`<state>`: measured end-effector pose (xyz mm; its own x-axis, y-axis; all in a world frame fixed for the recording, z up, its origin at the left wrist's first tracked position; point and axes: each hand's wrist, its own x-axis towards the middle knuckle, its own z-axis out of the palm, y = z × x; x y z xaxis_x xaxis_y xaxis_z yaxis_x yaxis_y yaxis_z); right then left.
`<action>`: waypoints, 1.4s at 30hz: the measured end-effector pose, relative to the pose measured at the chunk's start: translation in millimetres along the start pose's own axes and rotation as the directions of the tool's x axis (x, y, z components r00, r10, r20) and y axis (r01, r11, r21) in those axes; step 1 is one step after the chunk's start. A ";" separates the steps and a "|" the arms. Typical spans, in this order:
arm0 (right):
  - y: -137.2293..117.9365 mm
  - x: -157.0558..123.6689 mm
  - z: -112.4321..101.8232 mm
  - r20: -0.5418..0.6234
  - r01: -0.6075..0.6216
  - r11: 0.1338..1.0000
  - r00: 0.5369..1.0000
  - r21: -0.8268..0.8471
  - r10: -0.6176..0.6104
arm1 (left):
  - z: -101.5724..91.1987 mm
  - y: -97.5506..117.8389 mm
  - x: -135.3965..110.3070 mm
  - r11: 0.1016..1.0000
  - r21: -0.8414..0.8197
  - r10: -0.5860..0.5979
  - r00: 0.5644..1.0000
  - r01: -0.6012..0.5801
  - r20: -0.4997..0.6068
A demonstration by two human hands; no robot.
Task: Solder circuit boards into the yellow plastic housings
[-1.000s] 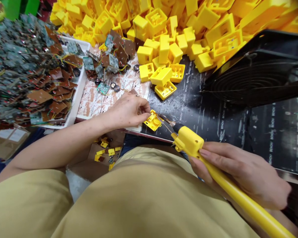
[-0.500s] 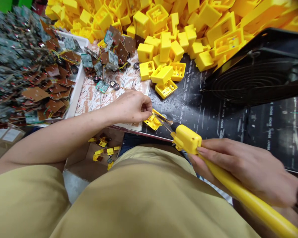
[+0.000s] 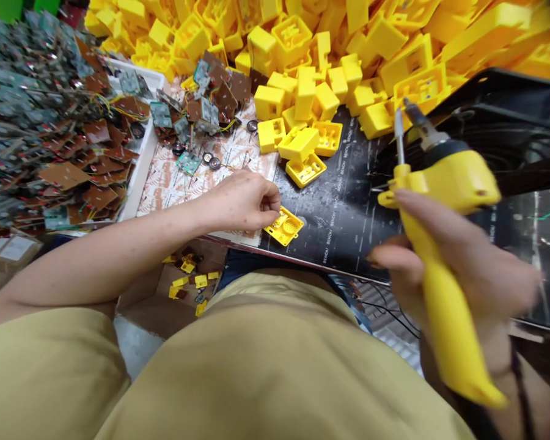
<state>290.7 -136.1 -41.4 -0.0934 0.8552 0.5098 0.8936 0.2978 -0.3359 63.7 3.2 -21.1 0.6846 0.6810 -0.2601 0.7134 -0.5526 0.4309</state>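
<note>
My left hand (image 3: pixel 252 198) rests at the bench edge. Its thumb and fingers pinch the left corner of a small yellow plastic case half (image 3: pixel 286 227), which lies open side up and shows a round perforated patch inside. Whether a small part is also between those fingertips is hidden. My right hand (image 3: pixel 462 269), smeared by motion, is closed around the handle of a yellow soldering gun (image 3: pixel 449 177). The gun is raised over the bench on the right, well apart from the case half, its metal tip and thin side nozzle pointing up and away from me.
Yellow cases (image 3: pixel 297 91) are heaped along the back. A white tray (image 3: pixel 149 146) on the left overflows with circuit boards (image 3: pixel 64 174); more boards and small round speakers (image 3: pixel 214 163) lie on patterned paper. A black fan (image 3: pixel 476 122) stands right. Below, a cardboard box (image 3: pixel 151 305) holds yellow pieces.
My right hand has lifted the soldering gun off the case half, up and to the right, and turned its tip away from me. My left hand stays in place on the case half.
</note>
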 end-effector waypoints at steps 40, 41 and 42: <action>22.8 19.3 54.1 0.150 0.354 0.918 0.912 0.180 -0.381 | -7.2 -50.7 -61.6 0.968 0.229 -0.031 0.953 0.104 -0.301; 21.5 18.6 56.5 0.152 0.358 0.918 0.911 0.174 -0.384 | 3.6 -50.2 -49.3 0.937 0.314 -0.041 0.941 0.153 -0.337; 19.7 17.3 58.3 0.144 0.353 0.922 0.916 0.160 -0.375 | 11.8 -50.2 -38.8 0.910 0.366 -0.050 0.927 0.195 -0.371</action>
<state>281.1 -90.7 -85.4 -0.4839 0.7324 0.4791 0.7204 0.6441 -0.2570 3.1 -1.1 -42.8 0.5439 0.8371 0.0577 0.8375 -0.5459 0.0245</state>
